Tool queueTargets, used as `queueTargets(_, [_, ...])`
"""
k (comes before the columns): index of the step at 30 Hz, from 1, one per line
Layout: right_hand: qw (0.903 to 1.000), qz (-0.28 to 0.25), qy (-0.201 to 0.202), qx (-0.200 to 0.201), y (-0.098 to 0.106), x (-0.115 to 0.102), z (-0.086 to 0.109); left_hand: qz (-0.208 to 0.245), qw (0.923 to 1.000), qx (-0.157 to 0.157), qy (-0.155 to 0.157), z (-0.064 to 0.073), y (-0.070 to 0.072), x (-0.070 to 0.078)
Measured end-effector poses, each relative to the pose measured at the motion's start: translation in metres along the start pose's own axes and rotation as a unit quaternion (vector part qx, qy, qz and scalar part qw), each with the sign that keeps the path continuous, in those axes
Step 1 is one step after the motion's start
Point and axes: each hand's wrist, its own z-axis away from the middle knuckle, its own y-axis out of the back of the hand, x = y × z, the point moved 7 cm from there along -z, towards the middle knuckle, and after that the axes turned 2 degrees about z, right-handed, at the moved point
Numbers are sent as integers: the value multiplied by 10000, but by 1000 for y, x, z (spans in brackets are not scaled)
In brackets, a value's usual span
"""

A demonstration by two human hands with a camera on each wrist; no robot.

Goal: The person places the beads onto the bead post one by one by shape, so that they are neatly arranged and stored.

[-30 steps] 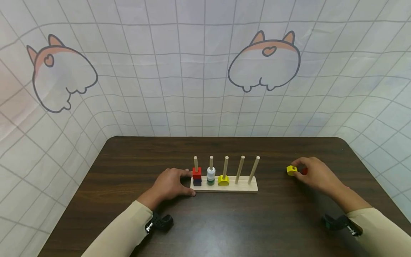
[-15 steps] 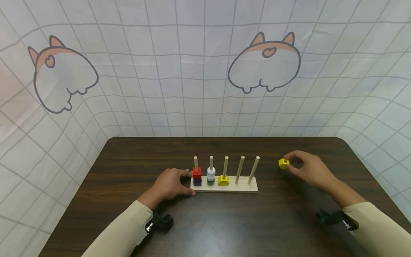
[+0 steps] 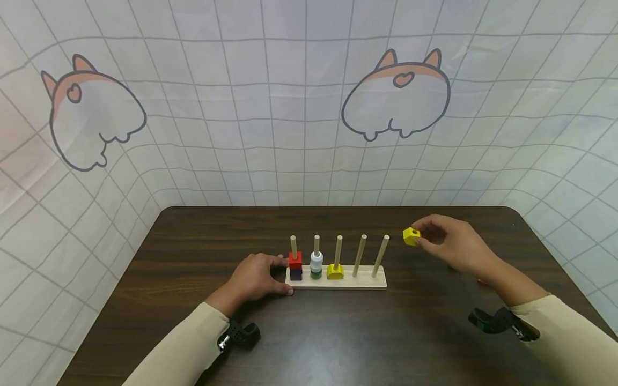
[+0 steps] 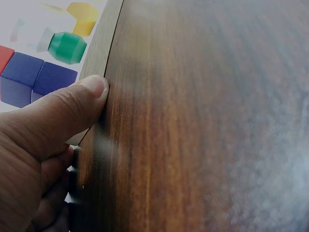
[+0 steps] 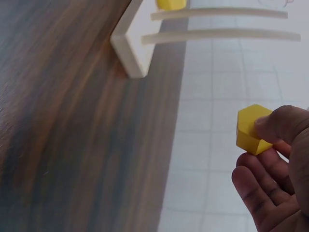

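Observation:
A wooden peg board (image 3: 359,286) with several upright pegs stands mid-table. My left hand (image 3: 254,276) grips its left end, thumb along the front edge. A red block (image 3: 295,260) over dark blue blocks (image 4: 38,75) fills the leftmost peg. White beads (image 3: 316,260) above a green bead (image 4: 67,47) are on the second peg. On the third sits a yellow block (image 3: 335,272); the two right-hand pegs are bare. Raised right of the board, my right hand (image 3: 456,244) pinches a yellow hexagonal bead (image 3: 411,236) with a hole, between thumb and fingers.
The dark brown wooden table (image 3: 338,343) ends at a white grid-patterned curtain (image 3: 309,123) behind it. A small red thing (image 3: 482,281) shows on the table beside my right wrist, mostly hidden by the arm.
My right hand has carried the yellow hexagonal bead left and away from me, towards the right end of the peg board. My left hand stays at the board's left end.

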Motion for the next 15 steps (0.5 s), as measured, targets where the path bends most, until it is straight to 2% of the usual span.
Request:
queueTargets(8, [9995,-61,256,179,13,-26,-11,-29,10000,-15,30,0,-1,0])
queueTargets(15, [9987,-155,453,153,19,-43,-18,0,10000,6,29,0,-1,1])
